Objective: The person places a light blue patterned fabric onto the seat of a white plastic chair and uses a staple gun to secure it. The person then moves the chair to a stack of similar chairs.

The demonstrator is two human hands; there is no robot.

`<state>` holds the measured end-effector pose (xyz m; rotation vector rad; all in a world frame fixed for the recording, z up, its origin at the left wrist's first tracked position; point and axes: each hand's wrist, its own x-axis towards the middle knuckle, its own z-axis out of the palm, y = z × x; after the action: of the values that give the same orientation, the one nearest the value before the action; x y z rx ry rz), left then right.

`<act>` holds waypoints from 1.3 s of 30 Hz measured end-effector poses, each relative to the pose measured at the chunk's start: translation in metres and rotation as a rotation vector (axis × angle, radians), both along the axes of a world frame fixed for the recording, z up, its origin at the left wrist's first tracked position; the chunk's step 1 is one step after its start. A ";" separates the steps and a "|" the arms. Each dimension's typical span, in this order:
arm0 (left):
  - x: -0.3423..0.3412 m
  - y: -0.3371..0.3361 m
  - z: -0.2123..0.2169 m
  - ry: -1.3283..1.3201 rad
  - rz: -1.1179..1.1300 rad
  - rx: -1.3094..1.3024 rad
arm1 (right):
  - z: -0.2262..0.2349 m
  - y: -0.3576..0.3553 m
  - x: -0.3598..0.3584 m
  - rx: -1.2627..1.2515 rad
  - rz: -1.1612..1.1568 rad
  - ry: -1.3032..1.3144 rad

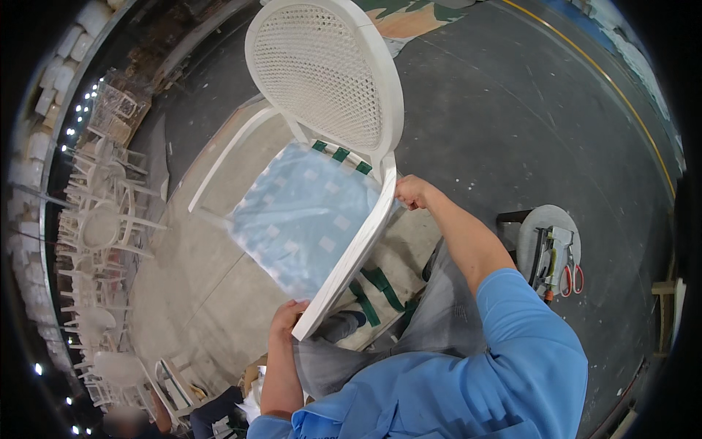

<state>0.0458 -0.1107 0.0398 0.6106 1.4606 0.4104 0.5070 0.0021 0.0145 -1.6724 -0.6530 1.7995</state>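
A white armchair (391, 110) with an oval woven-cane back stands before me. Pale blue fabric with light squares (303, 212) covers its seat, and green straps (341, 154) show behind and beneath it. My left hand (287, 320) is closed by the fabric's near corner, next to the front end of the near white armrest (351, 249). At the rear of that armrest, my right hand (413, 192) has its fingers curled together by the seat's edge. What either hand pinches is hidden by the armrest and the fingers.
To my right a round grey-topped stool (532, 219) carries red-handled scissors (572, 278) and other tools. Many white chair frames (99, 227) are stacked along the left. Another person's arm (161, 411) shows at the lower left. Patterned cloth (409, 20) lies on the floor beyond the chair.
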 end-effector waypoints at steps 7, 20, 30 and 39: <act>-0.018 -0.003 0.013 -0.084 0.071 0.125 | 0.009 -0.002 -0.028 0.112 -0.351 0.294; -0.018 -0.010 0.018 -0.341 0.266 0.304 | 0.006 0.001 -0.052 0.289 -0.658 0.415; -0.013 -0.025 -0.007 -0.250 0.171 0.287 | -0.011 -0.011 -0.054 0.346 -0.700 0.362; -0.002 -0.032 -0.016 -0.256 0.474 0.258 | -0.017 -0.011 -0.070 0.361 -0.806 0.533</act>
<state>0.0435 -0.1429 0.0237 0.3894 1.3063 1.0227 0.4369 -0.0092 -0.0026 -0.9350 -0.0284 1.3256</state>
